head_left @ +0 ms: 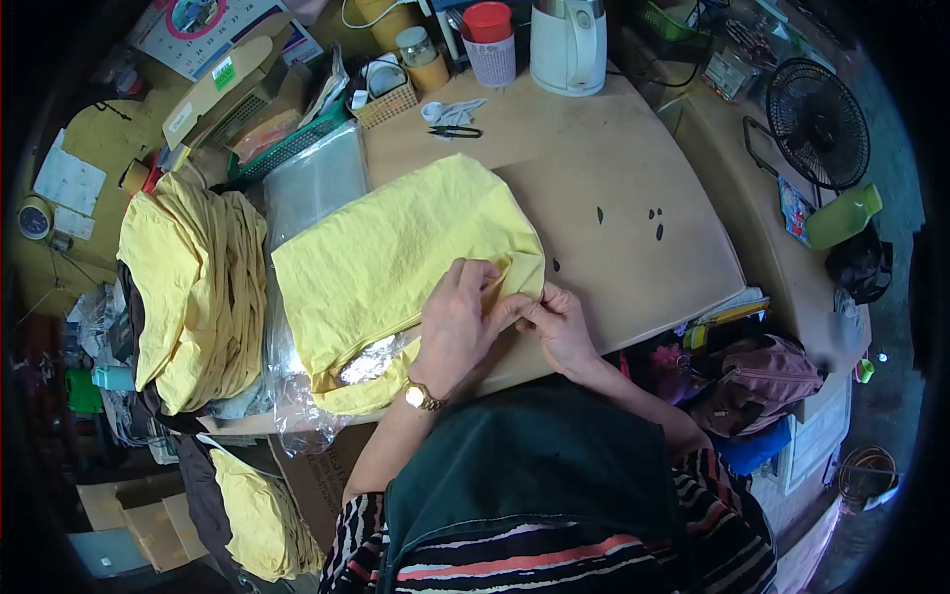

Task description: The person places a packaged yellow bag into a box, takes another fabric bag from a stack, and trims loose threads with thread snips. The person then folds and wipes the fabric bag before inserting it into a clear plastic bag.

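Observation:
A yellow fabric piece, perhaps a bag or garment part, lies folded on the brown table in front of me. My left hand, with a gold watch at the wrist, is closed on its near right edge. Beside it, my right hand pinches the same edge near the corner, its fingertips close to the left hand's. Whatever small detail sits between the fingertips is hidden. A strap-like strip of the yellow fabric curves toward me over clear plastic.
A stack of yellow fabric pieces stands at the left. Clear plastic bags lie beneath the work. Thread snips, a white kettle and a purple cup are toward the back. A black fan stands right.

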`<control>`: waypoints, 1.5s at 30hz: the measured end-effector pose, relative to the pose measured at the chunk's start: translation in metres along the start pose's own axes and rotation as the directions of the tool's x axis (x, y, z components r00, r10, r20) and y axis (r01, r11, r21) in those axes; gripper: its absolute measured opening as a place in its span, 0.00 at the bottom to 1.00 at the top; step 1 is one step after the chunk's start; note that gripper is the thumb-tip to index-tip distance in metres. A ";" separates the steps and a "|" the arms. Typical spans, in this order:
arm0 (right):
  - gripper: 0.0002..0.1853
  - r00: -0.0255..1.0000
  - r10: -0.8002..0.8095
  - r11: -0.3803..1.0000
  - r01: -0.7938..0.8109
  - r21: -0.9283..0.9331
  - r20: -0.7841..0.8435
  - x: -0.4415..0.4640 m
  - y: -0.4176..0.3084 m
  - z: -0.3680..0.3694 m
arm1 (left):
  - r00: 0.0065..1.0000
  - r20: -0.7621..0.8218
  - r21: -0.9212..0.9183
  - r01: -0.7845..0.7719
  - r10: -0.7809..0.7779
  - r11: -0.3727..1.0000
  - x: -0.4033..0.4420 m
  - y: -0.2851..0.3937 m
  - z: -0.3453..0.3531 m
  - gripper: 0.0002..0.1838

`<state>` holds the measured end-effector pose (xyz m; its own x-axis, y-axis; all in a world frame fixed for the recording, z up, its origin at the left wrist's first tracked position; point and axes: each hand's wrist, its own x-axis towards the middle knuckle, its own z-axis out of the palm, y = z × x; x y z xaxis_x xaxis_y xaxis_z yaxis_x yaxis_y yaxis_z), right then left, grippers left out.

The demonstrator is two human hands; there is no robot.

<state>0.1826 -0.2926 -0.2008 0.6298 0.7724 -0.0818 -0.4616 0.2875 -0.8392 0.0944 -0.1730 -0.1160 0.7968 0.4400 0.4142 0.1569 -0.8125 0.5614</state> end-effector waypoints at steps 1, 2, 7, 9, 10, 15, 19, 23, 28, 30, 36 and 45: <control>0.05 1.000 0.004 1.000 -0.004 0.001 0.001 0.000 -0.001 -0.001 | 1.000 -0.015 -0.020 0.027 -0.028 0.999 -0.002 -0.004 0.003 0.12; 0.06 0.999 0.020 1.000 -0.020 0.020 0.029 -0.002 -0.004 -0.001 | 0.999 -0.013 -0.019 0.031 -0.031 0.999 -0.002 -0.008 0.001 0.12; 0.06 0.993 0.073 0.991 -0.083 0.105 0.097 -0.008 -0.008 0.001 | 0.862 0.330 -0.224 0.468 -0.386 0.855 -0.005 -0.029 -0.002 0.10; 0.07 0.989 0.123 0.975 -0.136 0.178 0.079 -0.007 -0.014 0.005 | 0.942 0.100 -0.222 0.335 -0.321 0.916 -0.009 -0.019 0.006 0.09; 0.07 0.987 0.126 0.977 -0.141 0.160 0.101 -0.004 -0.014 0.005 | 0.971 -0.113 -0.170 0.192 -0.213 0.967 -0.007 -0.015 0.007 0.08; 0.09 0.996 0.011 0.995 -0.019 0.095 0.085 -0.005 -0.014 0.011 | 0.996 -0.077 -0.096 -0.054 0.047 0.994 -0.011 -0.013 0.000 0.13; 0.10 0.995 -0.035 0.999 0.036 -0.013 0.092 -0.003 -0.014 0.012 | 0.981 -0.196 -0.153 -0.040 0.009 0.987 -0.013 -0.010 0.003 0.13; 0.11 0.993 -0.069 0.991 0.079 -0.109 0.092 -0.002 -0.018 0.013 | 0.952 -0.268 -0.041 -0.165 0.148 0.985 -0.014 -0.022 0.009 0.15; 0.12 0.992 -0.070 0.983 0.087 -0.161 0.108 0.000 -0.013 0.010 | 0.981 -0.160 -0.100 -0.129 0.112 0.987 -0.015 -0.031 0.017 0.08; 0.11 0.987 -0.115 0.979 0.131 -0.153 0.109 0.001 -0.013 0.009 | 0.986 -0.140 -0.088 -0.108 0.095 0.990 -0.010 -0.031 0.015 0.05; 0.14 0.998 -0.048 0.996 0.052 -0.073 0.049 0.004 -0.001 -0.013 | 0.941 -0.051 -0.345 0.298 -0.335 0.890 0.012 -0.049 -0.032 0.05; 0.10 0.991 -0.107 0.992 0.112 -0.056 0.086 0.003 -0.020 0.014 | 0.994 -0.091 -0.290 -0.090 0.067 0.953 -0.005 -0.030 0.000 0.09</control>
<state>0.1854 -0.2879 -0.1770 0.6194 0.7831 0.0551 -0.3523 0.3400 -0.8720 0.0855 -0.1513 -0.1348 0.7490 0.4179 0.5141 -0.0916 -0.7031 0.7051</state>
